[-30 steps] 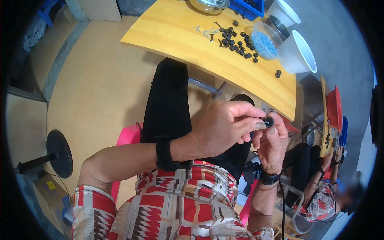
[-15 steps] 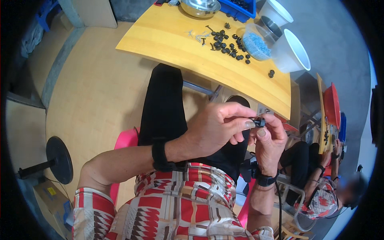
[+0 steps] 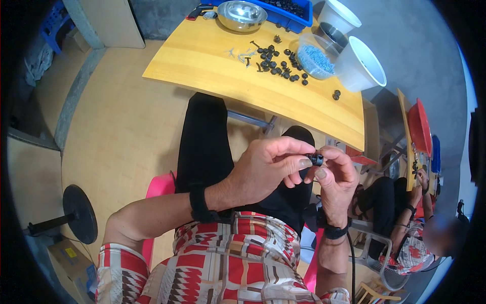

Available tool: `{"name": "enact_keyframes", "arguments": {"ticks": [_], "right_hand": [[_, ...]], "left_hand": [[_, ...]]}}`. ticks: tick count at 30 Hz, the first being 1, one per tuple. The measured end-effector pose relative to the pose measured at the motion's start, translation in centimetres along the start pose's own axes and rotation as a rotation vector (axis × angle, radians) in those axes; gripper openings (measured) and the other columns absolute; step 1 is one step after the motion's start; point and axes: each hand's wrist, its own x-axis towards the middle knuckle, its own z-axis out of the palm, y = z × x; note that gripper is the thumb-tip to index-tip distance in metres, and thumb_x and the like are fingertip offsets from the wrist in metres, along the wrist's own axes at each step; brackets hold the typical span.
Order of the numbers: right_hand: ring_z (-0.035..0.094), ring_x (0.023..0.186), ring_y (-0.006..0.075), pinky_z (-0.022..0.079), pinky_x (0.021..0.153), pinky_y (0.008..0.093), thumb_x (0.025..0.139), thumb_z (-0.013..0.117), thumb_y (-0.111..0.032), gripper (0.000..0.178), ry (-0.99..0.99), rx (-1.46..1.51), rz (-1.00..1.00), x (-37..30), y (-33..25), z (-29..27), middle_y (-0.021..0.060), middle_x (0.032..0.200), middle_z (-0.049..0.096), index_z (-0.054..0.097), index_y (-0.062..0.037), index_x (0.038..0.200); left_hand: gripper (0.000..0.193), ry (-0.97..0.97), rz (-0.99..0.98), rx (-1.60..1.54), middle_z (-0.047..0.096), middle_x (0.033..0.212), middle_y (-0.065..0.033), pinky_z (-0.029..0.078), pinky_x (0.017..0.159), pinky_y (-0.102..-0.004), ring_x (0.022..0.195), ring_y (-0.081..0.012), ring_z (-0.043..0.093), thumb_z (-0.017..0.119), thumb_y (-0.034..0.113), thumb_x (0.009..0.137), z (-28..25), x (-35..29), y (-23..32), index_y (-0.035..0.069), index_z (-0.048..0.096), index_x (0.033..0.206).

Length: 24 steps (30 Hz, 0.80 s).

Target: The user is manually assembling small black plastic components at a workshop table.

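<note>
In front of my lap, my left hand (image 3: 263, 164) pinches a small black plastic part (image 3: 317, 159) between thumb and fingers. The part is short and round, with a dark end turned toward the right. My right hand (image 3: 339, 175) is right beside it, fingers curved and thumb apart from the index finger, close around the free end. Whether a right fingertip touches the part is hard to see. Beyond my hands, several similar black parts (image 3: 273, 65) lie scattered on the yellow wooden table (image 3: 202, 55), with thin silvery pins (image 3: 242, 54) next to them.
A clear tub of blue pieces (image 3: 316, 61), white buckets (image 3: 360, 63), a steel bowl (image 3: 242, 16) and a blue crate (image 3: 288, 12) of black parts stand on the table. A red-handled tool (image 3: 198, 12) lies far left. At right, a person (image 3: 405, 238) works at another table.
Both hands have shifted slightly left and down with the black part. My right thumb has come away from the part, and more of its end shows. The view has tilted slightly.
</note>
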Motion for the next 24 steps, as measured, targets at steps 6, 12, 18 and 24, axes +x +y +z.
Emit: {"name": "enact_keyframes", "arguments": {"ticks": [6, 12, 18, 24], "right_hand": [[0.057, 0.077, 0.0114, 0.05, 0.066, 0.0226, 0.075, 0.064, 0.004, 0.031, 0.061, -0.043, -0.034, -0.4, 0.3, 0.1, 0.0115, 0.099, 0.055, 0.054, 0.0034, 0.104], [0.058, 0.081, 0.0122, 0.049, 0.07, 0.0226, 0.073, 0.065, 0.006, 0.037, 0.099, 0.023, -0.029, -0.5, -0.4, 0.5, 0.0105, 0.094, 0.059, 0.052, 0.003, 0.108], [0.058, 0.08, 0.0119, 0.048, 0.071, 0.0227, 0.071, 0.066, 0.007, 0.039, 0.103, -0.08, -0.045, -0.5, -0.8, 0.5, 0.0122, 0.097, 0.059, 0.052, 0.003, 0.107], [0.057, 0.077, 0.012, 0.046, 0.07, 0.0217, 0.07, 0.067, 0.007, 0.035, 0.078, -0.22, -0.107, -0.5, -1.0, 0.4, 0.0123, 0.093, 0.059, 0.054, 0.0038, 0.102]], "left_hand": [[0.023, -0.004, 0.033, -0.003, 0.061, 0.082, -0.0073, 0.048, 0.056, -0.0198, 0.064, -0.0083, 0.057, 0.053, 0.004, 0.085, -0.1, 0.0, -0.2, -0.003, 0.055, 0.106], [0.022, -0.007, 0.036, -0.031, 0.06, 0.08, -0.0075, 0.049, 0.056, -0.0199, 0.064, -0.0085, 0.058, 0.054, 0.004, 0.085, -0.1, 0.0, -0.1, -0.003, 0.056, 0.106], [0.023, -0.014, 0.043, -0.015, 0.061, 0.081, -0.0082, 0.049, 0.057, -0.0198, 0.065, -0.0087, 0.058, 0.054, 0.004, 0.085, 0.0, -0.1, 0.0, -0.002, 0.056, 0.106], [0.022, -0.023, 0.086, -0.028, 0.061, 0.083, -0.0082, 0.049, 0.059, -0.0195, 0.066, -0.0083, 0.058, 0.053, 0.003, 0.085, 0.0, -0.3, -0.4, -0.001, 0.057, 0.106]]}}
